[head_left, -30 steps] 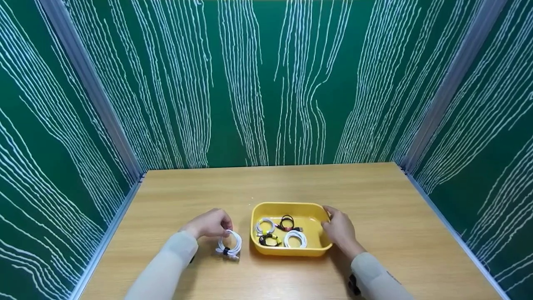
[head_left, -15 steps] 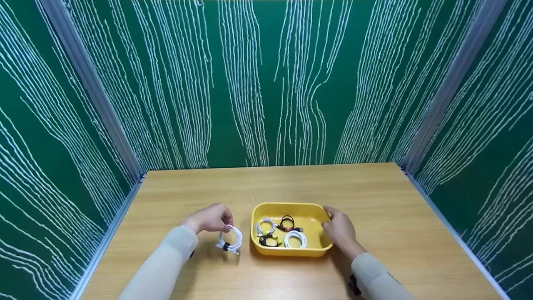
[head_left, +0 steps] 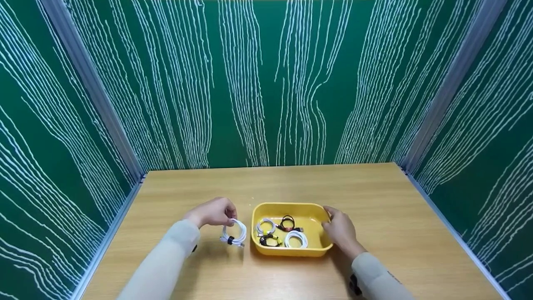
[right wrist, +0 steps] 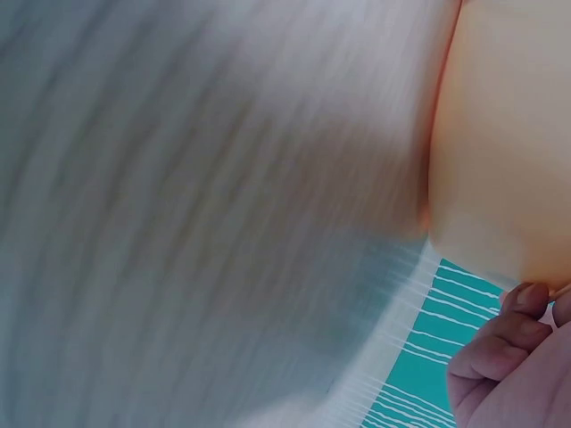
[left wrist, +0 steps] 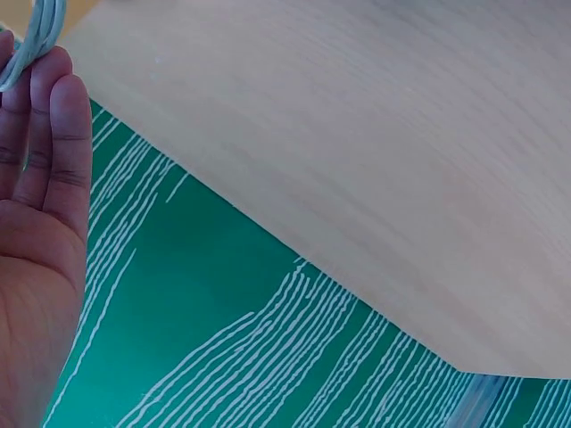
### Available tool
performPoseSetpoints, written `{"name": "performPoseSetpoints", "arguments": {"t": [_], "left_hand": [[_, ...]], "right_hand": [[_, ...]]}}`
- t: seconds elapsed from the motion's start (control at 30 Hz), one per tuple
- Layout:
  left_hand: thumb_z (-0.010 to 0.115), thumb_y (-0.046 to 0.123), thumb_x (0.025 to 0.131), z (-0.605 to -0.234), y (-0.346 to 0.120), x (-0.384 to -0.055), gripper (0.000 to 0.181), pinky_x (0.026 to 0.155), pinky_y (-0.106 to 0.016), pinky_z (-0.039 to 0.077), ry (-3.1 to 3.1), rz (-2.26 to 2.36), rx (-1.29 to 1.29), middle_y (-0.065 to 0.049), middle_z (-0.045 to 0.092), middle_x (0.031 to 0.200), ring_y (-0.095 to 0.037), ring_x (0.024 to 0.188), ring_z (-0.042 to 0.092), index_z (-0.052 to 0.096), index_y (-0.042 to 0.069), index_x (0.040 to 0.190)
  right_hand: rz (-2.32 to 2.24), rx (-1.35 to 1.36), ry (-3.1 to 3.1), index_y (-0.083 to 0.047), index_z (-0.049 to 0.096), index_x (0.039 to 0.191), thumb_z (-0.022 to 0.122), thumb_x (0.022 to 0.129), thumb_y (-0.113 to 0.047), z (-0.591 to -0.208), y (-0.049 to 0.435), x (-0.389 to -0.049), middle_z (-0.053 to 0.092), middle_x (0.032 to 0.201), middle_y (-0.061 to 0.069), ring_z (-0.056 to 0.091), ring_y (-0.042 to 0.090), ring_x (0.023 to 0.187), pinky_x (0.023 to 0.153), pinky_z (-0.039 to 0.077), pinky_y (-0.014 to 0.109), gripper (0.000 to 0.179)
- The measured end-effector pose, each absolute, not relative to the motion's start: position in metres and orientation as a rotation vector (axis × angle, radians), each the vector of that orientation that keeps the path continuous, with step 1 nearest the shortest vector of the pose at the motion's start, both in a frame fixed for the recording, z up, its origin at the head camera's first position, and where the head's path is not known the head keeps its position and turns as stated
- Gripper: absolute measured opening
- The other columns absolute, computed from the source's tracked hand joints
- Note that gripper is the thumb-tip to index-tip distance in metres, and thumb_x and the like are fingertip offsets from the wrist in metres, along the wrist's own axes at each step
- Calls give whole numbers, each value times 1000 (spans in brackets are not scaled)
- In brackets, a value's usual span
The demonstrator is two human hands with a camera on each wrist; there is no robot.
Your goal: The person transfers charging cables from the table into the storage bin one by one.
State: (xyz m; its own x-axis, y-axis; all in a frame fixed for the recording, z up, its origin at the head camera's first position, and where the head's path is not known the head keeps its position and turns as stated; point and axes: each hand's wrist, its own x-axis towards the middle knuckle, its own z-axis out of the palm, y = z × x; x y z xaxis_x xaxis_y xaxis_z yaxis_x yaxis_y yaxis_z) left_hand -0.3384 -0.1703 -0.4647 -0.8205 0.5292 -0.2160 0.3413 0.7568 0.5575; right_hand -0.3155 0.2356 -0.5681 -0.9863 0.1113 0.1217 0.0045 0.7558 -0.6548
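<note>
My left hand [head_left: 216,211] pinches the top of a coiled white cable [head_left: 241,233] bound with a black strap. The coil hangs above the table, just left of a yellow plastic bin [head_left: 291,251]. In the left wrist view, part of this white cable [left wrist: 40,31] shows at the fingertips. My right hand [head_left: 342,229] grips the bin's right rim, thumb on the inner side. In the right wrist view, curled fingers [right wrist: 500,343] meet the bin's wall [right wrist: 508,152].
Inside the bin lie a white coil with a yellow tie [head_left: 265,226], a black cable with a red tie [head_left: 287,225], a black-and-yellow coil [head_left: 270,240] and a plain white coil [head_left: 296,239]. Green white-lined walls [head_left: 287,83] surround the wooden table [head_left: 200,183].
My left hand has lifted the white cable coil off the table and carried it slightly right, toward the bin. The right hand and the bin have stayed in place.
</note>
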Motion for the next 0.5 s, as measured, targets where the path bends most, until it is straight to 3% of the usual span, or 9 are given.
{"name": "performPoseSetpoints", "arguments": {"t": [0.23,0.5], "left_hand": [[80,5,95,-460,-162,-340,2,80,-32,56,2571,767,689,3,71,85,-14,81,60,79,7,94],[79,6,97,-460,-148,-344,3,89,-38,59,2553,823,688,2,72,88,-17,86,60,80,8,99]], "right_hand": [[1024,-107,-2830,2,64,147,71,90,-3,-570,233,-315,74,96,12,63,24,82,67,49,33,58],[1071,-115,-2803,2,64,147,72,90,-3,-569,233,-316,73,94,13,62,25,82,67,46,32,58]]}}
